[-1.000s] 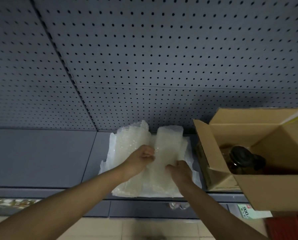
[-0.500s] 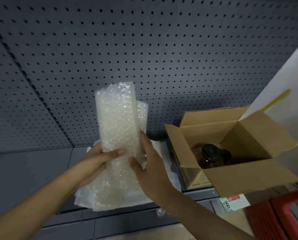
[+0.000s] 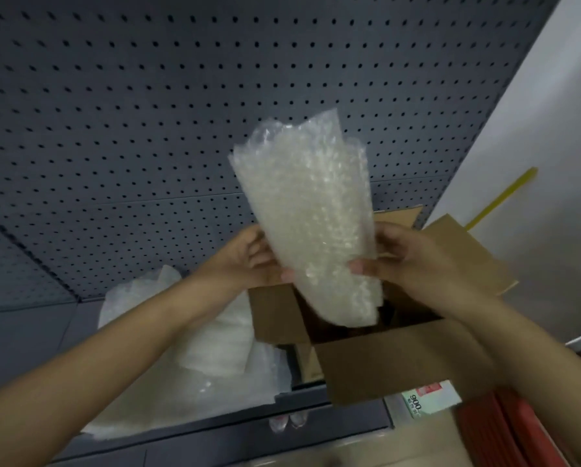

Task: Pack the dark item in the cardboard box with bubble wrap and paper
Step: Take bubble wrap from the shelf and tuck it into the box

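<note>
A folded piece of bubble wrap (image 3: 311, 210) stands upright over the open cardboard box (image 3: 383, 362), its lower end reaching into the opening. My left hand (image 3: 245, 261) grips its left side and my right hand (image 3: 403, 261) grips its right side. The dark item inside the box is hidden behind the bubble wrap; only a dark patch (image 3: 388, 315) shows in the opening. The box stands on the grey shelf (image 3: 26, 338) with its flaps spread outward.
More bubble wrap and white paper (image 3: 194, 348) lie on the shelf to the left of the box. A grey pegboard wall (image 3: 147, 112) rises behind. A price tag (image 3: 427, 397) hangs on the shelf edge, a red crate (image 3: 511, 429) sits lower right.
Both hands have carried the folded bubble wrap to the right, from above the pile on the shelf to over the box opening. The dark item, seen earlier, is now covered.
</note>
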A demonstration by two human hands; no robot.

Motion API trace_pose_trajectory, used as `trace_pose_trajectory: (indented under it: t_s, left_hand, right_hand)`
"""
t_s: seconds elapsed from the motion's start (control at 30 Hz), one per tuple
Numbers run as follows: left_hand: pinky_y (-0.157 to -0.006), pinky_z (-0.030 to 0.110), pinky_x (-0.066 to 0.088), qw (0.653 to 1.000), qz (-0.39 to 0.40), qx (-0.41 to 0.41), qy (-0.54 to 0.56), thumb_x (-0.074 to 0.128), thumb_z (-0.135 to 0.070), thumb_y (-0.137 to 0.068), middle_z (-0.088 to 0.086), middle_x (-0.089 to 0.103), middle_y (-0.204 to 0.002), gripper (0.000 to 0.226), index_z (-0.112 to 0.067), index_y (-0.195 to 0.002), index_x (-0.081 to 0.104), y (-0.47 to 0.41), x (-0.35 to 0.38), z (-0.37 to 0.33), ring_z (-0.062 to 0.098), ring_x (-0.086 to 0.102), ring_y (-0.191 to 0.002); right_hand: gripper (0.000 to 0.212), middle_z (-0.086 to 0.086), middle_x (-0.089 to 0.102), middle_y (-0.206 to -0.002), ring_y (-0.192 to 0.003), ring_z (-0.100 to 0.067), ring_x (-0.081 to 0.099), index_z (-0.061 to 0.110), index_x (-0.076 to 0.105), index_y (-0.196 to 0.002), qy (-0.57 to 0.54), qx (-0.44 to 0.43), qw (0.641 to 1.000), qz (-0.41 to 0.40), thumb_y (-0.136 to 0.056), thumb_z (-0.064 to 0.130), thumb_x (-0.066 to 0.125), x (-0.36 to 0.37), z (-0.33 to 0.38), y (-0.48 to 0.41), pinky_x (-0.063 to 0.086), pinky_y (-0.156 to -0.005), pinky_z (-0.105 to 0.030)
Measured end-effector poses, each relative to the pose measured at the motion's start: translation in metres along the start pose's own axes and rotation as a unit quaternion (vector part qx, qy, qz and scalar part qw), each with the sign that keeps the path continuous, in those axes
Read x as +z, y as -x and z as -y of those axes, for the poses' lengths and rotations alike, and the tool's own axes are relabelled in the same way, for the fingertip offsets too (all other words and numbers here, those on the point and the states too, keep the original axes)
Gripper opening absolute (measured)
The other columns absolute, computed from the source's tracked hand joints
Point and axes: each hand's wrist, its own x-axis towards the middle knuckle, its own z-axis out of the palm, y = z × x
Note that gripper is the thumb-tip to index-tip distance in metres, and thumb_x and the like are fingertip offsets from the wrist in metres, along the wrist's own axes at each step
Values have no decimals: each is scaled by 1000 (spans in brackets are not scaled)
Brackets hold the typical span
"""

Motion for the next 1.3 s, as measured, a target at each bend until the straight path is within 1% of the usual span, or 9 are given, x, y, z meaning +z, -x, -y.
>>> trace_pose_trajectory:
  t_s: [0.17,0.27,0.33,0.47,0.57,0.73,0.87,1.1,1.3]
  left_hand:
    - [-103,21,42,996,-49,-9,-74,92,-50,-40,-14,47,-139,114,-44,-138,34,-33,17,9,0,49,-126]
    - [-113,26,31,979,-28,-15,-200,86,-54,-49,-18,33,-148,113,-52,-142,21,-42,41,16,-4,34,-135]
    - [-117,32,27,958,14,-33,-286,80,-55,-59,-17,26,-153,108,-53,-143,13,-46,61,27,0,25,-139]
    - [-109,27,37,891,129,-64,-430,73,-45,-77,-20,29,-150,93,-54,-144,9,-60,88,61,1,33,-132]
    - [-97,32,48,869,186,-106,-446,69,-33,-83,-13,48,-137,70,-54,-138,31,-68,92,81,5,50,-115]
    - [-86,14,42,871,209,-126,-426,65,-25,-89,-10,62,-128,42,-32,-130,57,-79,81,96,-7,54,-102]
    - [-86,19,41,828,246,-155,-479,56,-21,-94,-9,62,-127,34,-30,-127,60,-88,84,108,-8,49,-90]
    - [-79,17,37,807,253,-175,-503,51,-14,-97,-6,61,-131,34,-25,-128,59,-97,92,112,5,56,-104]
    - [-93,37,50,773,245,-142,-567,50,-10,-94,0,61,-128,40,-27,-131,56,-86,98,114,19,59,-109]
  right_hand:
    - [47,22,61,-108,-100,-4,59,50,52,-113,356,-21,930,95,-73,74,50,-101,-80,-19,50,-88,-36]
    - [44,17,54,-119,-105,-6,51,42,44,-129,451,2,869,202,-87,54,48,-104,-107,-31,41,-85,-17]
    - [36,16,54,-118,-103,-5,51,34,46,-130,419,13,864,279,-94,35,48,-90,-112,-39,37,-80,-9]
    - [29,13,61,-113,-104,-14,59,40,58,-115,359,44,869,337,-88,39,46,-62,-130,-48,45,-92,-28]
    - [22,15,66,-103,-91,-7,61,40,62,-108,375,18,851,367,-91,37,48,-49,-150,-49,44,-77,-20]
    - [25,4,68,-106,-93,-13,62,31,68,-99,389,3,825,410,-92,38,45,-38,-161,-52,51,-88,-32]
    - [30,-2,52,-132,-113,-22,53,30,53,-124,443,-22,782,438,-97,32,39,-23,-179,-53,44,-99,-36]
    - [26,13,70,-107,-90,-2,63,49,59,-114,331,-3,865,378,-93,36,50,-52,-188,-53,52,-86,-28]
    - [31,12,69,-111,-94,-7,63,54,57,-112,371,-28,850,374,-94,32,45,-42,-195,-52,53,-87,-32]
